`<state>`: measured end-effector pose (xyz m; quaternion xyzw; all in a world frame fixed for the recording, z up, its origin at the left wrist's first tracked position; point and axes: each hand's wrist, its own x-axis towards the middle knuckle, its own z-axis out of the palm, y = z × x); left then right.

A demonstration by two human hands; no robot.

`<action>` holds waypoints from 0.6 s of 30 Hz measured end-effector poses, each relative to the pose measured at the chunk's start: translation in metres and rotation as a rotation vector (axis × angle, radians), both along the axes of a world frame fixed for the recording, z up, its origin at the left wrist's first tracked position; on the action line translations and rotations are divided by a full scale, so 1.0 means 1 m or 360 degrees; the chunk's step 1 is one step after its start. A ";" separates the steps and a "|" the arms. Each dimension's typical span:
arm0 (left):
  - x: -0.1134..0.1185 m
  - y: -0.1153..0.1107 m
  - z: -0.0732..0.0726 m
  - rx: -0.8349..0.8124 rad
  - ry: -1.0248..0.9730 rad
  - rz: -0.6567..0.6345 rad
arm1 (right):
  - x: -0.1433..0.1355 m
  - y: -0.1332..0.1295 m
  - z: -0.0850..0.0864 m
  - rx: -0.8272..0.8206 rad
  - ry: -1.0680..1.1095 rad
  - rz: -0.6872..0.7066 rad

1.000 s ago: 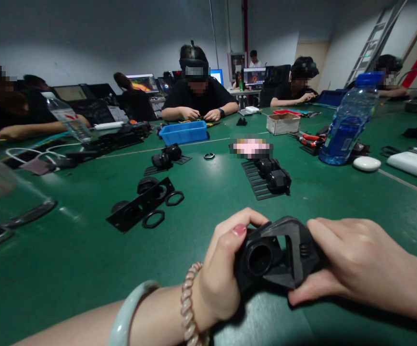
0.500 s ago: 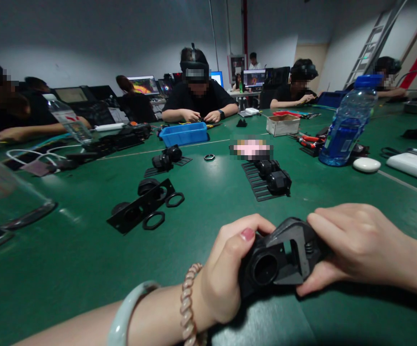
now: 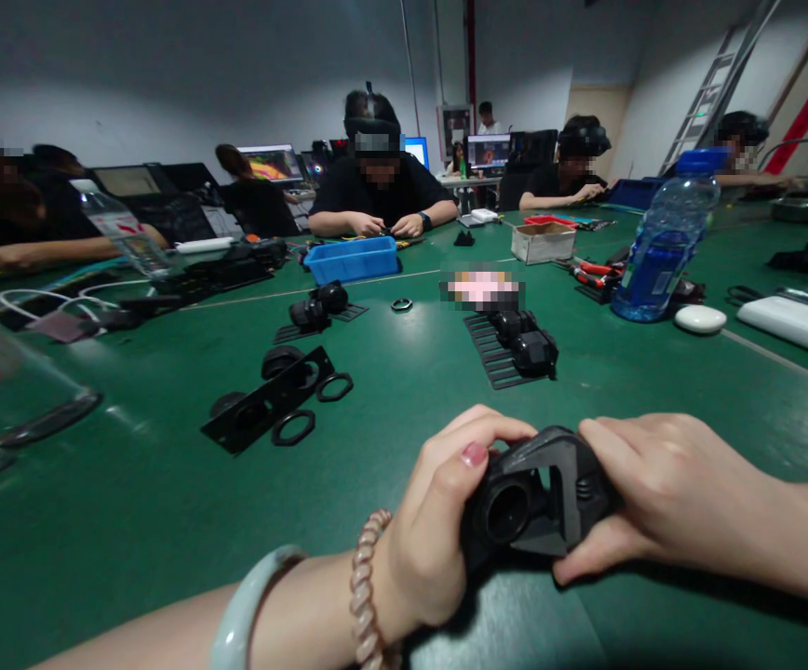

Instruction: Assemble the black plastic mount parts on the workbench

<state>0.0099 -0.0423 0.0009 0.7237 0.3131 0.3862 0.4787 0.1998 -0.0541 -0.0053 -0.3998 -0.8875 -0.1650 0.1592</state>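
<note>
My left hand (image 3: 438, 521) is closed around a black part with a round opening (image 3: 508, 510), thumb pressed on its upper side. In my right hand (image 3: 662, 493) is a dark adjustable wrench (image 3: 572, 502), gripped near its head. The wrench's open jaws face left and overlap the part; whether they bite on it I cannot tell. The handle is hidden behind my right hand. Left of my hands lies a black plate with round fittings (image 3: 250, 414). Two black ring nuts lie beside it, the nearer nut (image 3: 293, 428) and the farther nut (image 3: 334, 387).
Another black assembly (image 3: 533, 349) lies beyond my hands, and a similar one (image 3: 310, 312) sits farther left. A blue bin (image 3: 352, 261), a small box (image 3: 544, 241), a blue bottle (image 3: 666, 242) and a white mouse (image 3: 701, 319) stand around. Several people work across the green table.
My right hand and the wrench have shifted slightly left and turned a little against the black part. My left hand keeps its hold. The whole view has moved slightly.
</note>
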 end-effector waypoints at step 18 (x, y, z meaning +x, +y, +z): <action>-0.001 -0.002 0.005 0.0010 0.0095 -0.0078 | 0.001 0.006 0.003 0.0146 0.0014 0.0148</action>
